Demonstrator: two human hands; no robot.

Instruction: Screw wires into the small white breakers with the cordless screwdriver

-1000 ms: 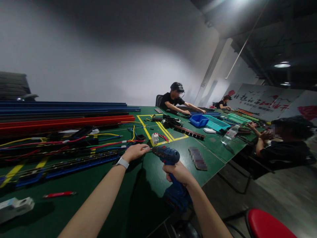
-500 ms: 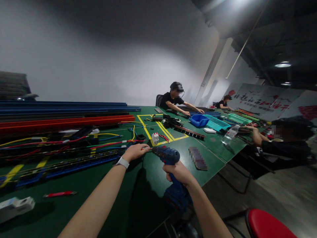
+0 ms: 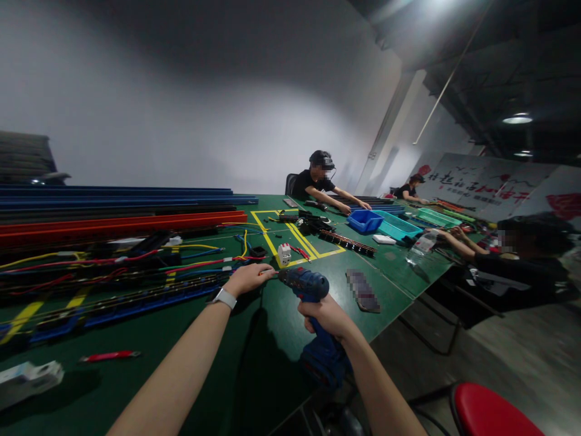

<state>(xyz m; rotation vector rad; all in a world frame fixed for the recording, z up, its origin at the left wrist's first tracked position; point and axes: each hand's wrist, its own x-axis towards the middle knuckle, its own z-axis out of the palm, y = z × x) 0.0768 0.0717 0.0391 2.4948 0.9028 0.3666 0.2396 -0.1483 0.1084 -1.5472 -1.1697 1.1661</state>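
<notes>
My right hand [image 3: 327, 316] is wrapped round the handle of a blue cordless drill [image 3: 313, 315], held level over the green table [image 3: 254, 363] with its bit pointing left. My left hand [image 3: 247, 278], with a white watch at the wrist, is closed around something small and red at the tip of the drill bit; I cannot make out what it is. Just beyond my left hand lie coloured wires [image 3: 136, 260] and a long blue rail [image 3: 113, 306].
Long red and blue rails [image 3: 113, 224] are stacked at the back left. A white breaker [image 3: 284, 253] stands in a yellow-taped square. Blue [image 3: 364, 221] and teal [image 3: 397, 228] bins sit further along. Three other people sit around the table. A red stool [image 3: 490, 412] is at lower right.
My hands and the drill have stayed put. The person at the right edge has lowered an arm and stretched it across the table.
</notes>
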